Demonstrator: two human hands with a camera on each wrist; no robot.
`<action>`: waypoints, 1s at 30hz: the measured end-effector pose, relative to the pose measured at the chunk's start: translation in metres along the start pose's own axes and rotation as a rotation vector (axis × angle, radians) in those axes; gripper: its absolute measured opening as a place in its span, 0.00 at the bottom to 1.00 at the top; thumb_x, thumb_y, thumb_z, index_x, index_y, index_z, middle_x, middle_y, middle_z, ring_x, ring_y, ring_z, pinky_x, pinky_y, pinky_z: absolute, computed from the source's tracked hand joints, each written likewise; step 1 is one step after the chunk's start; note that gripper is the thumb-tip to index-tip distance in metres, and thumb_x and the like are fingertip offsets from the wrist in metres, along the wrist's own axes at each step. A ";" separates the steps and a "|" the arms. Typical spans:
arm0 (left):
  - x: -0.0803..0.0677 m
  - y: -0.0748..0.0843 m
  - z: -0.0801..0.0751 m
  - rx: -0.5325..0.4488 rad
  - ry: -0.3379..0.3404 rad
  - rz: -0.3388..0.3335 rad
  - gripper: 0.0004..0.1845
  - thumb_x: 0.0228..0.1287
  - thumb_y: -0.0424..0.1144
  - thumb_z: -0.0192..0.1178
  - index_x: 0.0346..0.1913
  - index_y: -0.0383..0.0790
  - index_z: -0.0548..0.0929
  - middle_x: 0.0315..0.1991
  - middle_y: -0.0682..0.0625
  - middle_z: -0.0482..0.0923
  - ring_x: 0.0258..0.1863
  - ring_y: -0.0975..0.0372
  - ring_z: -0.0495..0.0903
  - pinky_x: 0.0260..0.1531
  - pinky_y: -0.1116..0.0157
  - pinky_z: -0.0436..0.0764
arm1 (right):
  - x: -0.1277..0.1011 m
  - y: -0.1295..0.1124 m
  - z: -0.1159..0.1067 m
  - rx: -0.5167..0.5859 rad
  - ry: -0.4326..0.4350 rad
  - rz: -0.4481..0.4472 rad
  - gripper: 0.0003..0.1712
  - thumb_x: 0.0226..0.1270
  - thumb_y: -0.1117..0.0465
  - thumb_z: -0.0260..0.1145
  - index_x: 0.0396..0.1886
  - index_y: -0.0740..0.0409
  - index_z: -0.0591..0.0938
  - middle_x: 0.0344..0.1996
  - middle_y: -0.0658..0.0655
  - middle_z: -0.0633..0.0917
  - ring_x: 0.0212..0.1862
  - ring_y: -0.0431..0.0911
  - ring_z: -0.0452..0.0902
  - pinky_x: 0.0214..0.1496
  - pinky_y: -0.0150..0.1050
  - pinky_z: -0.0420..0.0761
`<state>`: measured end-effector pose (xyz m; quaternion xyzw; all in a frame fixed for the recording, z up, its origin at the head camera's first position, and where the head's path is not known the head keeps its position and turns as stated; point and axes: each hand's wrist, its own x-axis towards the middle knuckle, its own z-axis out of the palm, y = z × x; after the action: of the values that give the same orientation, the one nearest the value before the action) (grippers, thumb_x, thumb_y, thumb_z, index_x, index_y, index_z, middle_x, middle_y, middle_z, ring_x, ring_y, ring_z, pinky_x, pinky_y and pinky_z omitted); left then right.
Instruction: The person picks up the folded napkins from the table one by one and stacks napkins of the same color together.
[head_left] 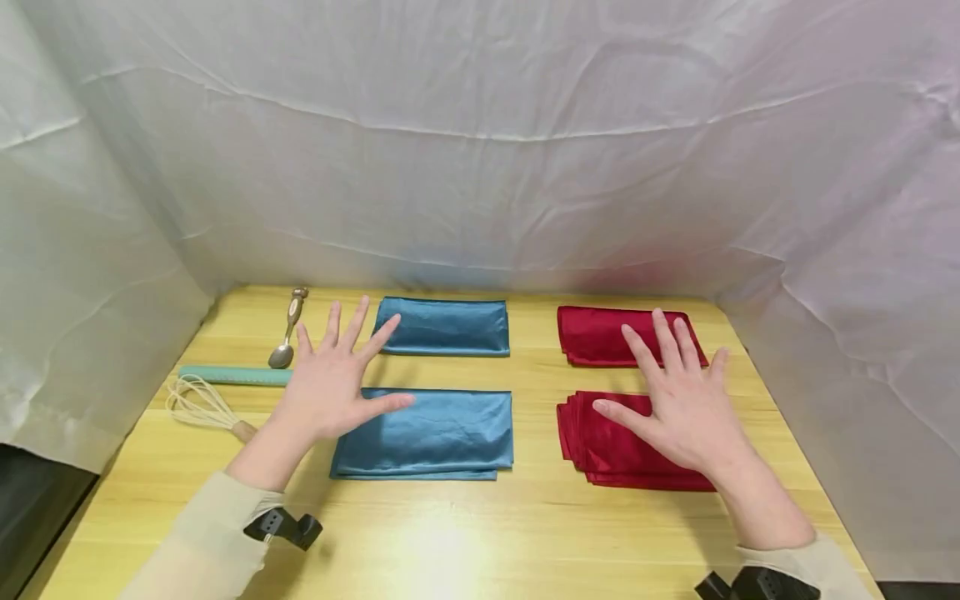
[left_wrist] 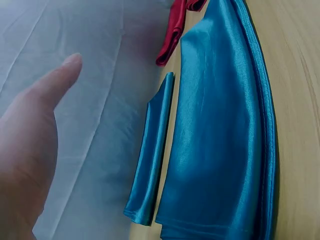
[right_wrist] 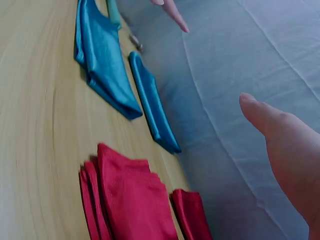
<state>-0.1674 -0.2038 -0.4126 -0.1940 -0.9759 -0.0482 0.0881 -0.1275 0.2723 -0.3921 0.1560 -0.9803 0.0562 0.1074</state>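
Observation:
My left hand (head_left: 327,390) hovers with spread fingers above the left side of the table, by two folded blue satin cloths. The nearer blue cloth (head_left: 442,433) is larger than the farther blue cloth (head_left: 450,327). On the right, my right hand (head_left: 690,408) is held out with its fingers spread, partly covering two folded red satin cloths. Layered edges show on the nearer red cloth (head_left: 600,450); behind it lies the far red cloth (head_left: 592,335). In the left wrist view, the left thumb (left_wrist: 40,105) stands apart from the cloths. Neither hand holds anything.
Left of the blue cloths lie a metal spoon (head_left: 282,354), a green ruler-like strip (head_left: 232,376) and a whisk (head_left: 202,404) with a wooden handle, partly behind the left forearm. White fabric walls (head_left: 480,167) enclose the wooden table (head_left: 420,533) at the back and sides.

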 end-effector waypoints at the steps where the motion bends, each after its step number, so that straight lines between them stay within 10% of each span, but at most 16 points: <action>1: -0.001 -0.001 0.000 -0.027 0.008 -0.004 0.61 0.55 0.89 0.49 0.86 0.70 0.39 0.87 0.50 0.29 0.83 0.39 0.33 0.67 0.20 0.38 | 0.001 -0.002 0.000 0.019 0.003 -0.008 0.64 0.64 0.22 0.64 0.88 0.49 0.52 0.86 0.61 0.39 0.83 0.68 0.37 0.66 0.88 0.40; 10: -0.010 -0.012 -0.001 -0.316 0.098 -0.024 0.54 0.62 0.75 0.65 0.86 0.57 0.58 0.85 0.45 0.50 0.81 0.40 0.53 0.68 0.27 0.60 | 0.004 -0.016 0.004 0.190 0.025 -0.037 0.61 0.65 0.27 0.69 0.87 0.49 0.55 0.86 0.59 0.47 0.83 0.63 0.44 0.75 0.77 0.48; 30: -0.036 -0.029 0.009 -0.764 0.001 -0.207 0.42 0.71 0.60 0.68 0.79 0.41 0.68 0.77 0.38 0.65 0.72 0.41 0.70 0.65 0.40 0.76 | 0.013 -0.034 0.018 0.641 -0.115 -0.016 0.57 0.64 0.44 0.80 0.85 0.47 0.59 0.82 0.56 0.59 0.78 0.60 0.58 0.67 0.71 0.72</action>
<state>-0.1474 -0.2422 -0.4301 -0.1134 -0.9019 -0.4168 0.0047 -0.1328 0.2340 -0.4042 0.1924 -0.9160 0.3521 -0.0026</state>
